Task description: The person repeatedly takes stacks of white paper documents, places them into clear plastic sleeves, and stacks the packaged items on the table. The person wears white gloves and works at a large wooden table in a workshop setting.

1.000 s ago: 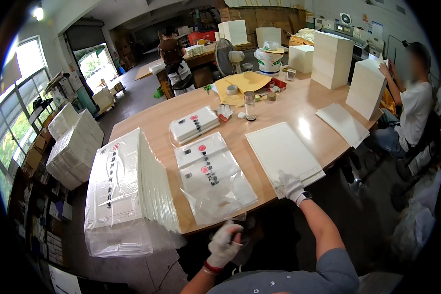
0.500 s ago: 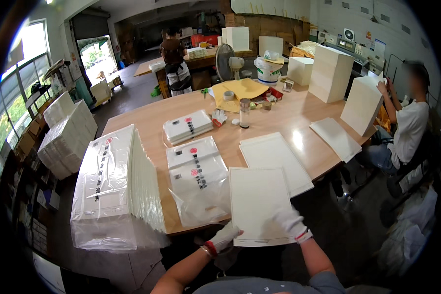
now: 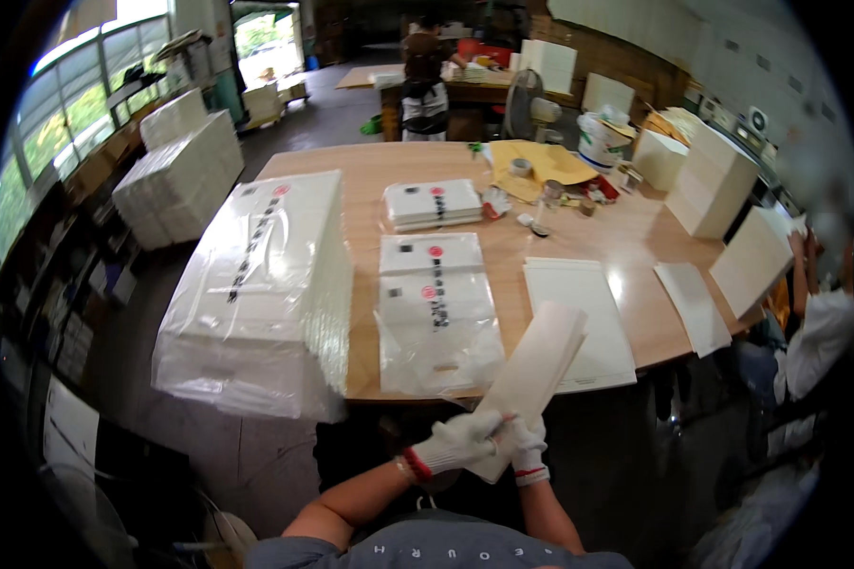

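Both my gloved hands hold one flat white cardboard sheet (image 3: 539, 370) by its lower end, tilted up and folded lengthwise, just in front of the wooden table's (image 3: 503, 256) near edge. My left hand (image 3: 457, 441) grips it from the left, my right hand (image 3: 528, 446) from the right, the two touching. On the table right behind it lies a flat white sheet stack (image 3: 579, 318). To its left sits a pile of clear printed plastic bags (image 3: 435, 308).
A tall stack of white sheets wrapped in plastic (image 3: 261, 284) fills the table's left end. Another bag pile (image 3: 433, 202), tape rolls and yellow paper (image 3: 536, 161) lie further back. A person (image 3: 821, 313) sits at the right with white boxes (image 3: 716, 185). Another person (image 3: 422, 90) stands beyond.
The white sheet has come off the table edge and gone from flat to tilted upright and folded. My hands moved together at its lower end.
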Demonstrator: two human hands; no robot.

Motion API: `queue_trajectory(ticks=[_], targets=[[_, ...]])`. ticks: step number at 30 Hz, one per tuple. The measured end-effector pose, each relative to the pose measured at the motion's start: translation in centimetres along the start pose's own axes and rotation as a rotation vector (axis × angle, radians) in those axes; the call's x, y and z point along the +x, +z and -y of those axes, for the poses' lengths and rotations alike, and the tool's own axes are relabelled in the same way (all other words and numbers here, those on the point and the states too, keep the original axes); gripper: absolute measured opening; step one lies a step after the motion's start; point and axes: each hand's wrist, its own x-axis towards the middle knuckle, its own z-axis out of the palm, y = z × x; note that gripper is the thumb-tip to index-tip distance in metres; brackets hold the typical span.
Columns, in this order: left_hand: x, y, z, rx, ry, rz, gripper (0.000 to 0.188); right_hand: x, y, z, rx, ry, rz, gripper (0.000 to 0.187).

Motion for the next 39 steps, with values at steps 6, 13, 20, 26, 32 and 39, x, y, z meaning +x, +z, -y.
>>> queue_trajectory(ticks=[6, 13, 20, 26, 32, 39], targets=[[-2.6, -11.4, -0.5, 0.244, 0.167, -0.978, 0.037, -3.9, -1.2, 8.2, -0.458, -0.214, 0.114, 0.041], [4.0, -15.4, 4.0, -0.885, 0.143, -0.216, 0.044, -6.3, -1.1, 14.4, -1.037, -0.608, 0.375, 0.037], [7.2, -4.9, 0.1, -0.321, 0.283, -0.465, 0.030, -0.3, 3.2, 10.5, -1.766, -0.337, 0.577, 0.043], [6.6, -5.3, 2.6, 0.107, 0.275, -0.454, 0.026, 5.3, 5.3, 6.8, -1.480, -0.217, 0.335, 0.058], [6.1, -4.7, 12.1, 0.766, 0.167, -0.515, 0.035, 11.0, 7.2, 1.1, -1.427, -0.190, 0.036, 0.041], [0.7, -7.3, 15.9, 0.197, -0.228, -0.870, 0.042, 10.4, 6.6, 3.4, -1.483, -0.008, 0.168, 0.048]])
